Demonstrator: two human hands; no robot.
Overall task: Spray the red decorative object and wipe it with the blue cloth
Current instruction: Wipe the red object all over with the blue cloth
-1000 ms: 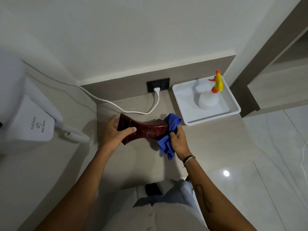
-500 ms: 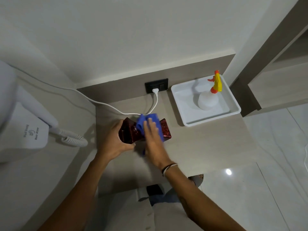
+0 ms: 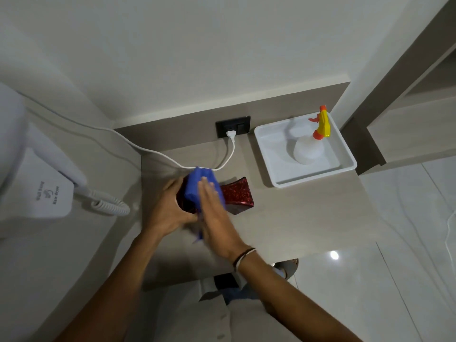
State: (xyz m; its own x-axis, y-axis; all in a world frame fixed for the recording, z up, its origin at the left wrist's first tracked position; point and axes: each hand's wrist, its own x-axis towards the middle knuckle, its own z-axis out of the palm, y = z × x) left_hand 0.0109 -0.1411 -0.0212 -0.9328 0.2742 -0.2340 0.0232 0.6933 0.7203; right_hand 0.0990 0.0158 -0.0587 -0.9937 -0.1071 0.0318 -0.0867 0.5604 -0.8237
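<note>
The red decorative object (image 3: 236, 196), dark and glittery with flared ends, lies on its side on the beige counter (image 3: 308, 213). My left hand (image 3: 167, 213) grips its left end. My right hand (image 3: 214, 218) lies flat over its middle and presses the blue cloth (image 3: 197, 186) against it. The cloth covers the object's left half, and a corner hangs down below my right palm. The spray bottle (image 3: 308, 149), white with a yellow and orange trigger head, stands in the white tray (image 3: 271, 166) at the back right, apart from both hands.
A white wall-mounted hair dryer (image 3: 47, 188) with a coiled cord (image 3: 108, 206) is at the left. Its white cable (image 3: 158, 154) runs behind the object to a black wall socket (image 3: 233, 125). The counter's front edge meets a glossy tiled floor (image 3: 394, 280) at the right.
My right hand has slid the blue cloth from the object's right end leftward over its middle and left half. The object's right end now shows. My left hand keeps its hold.
</note>
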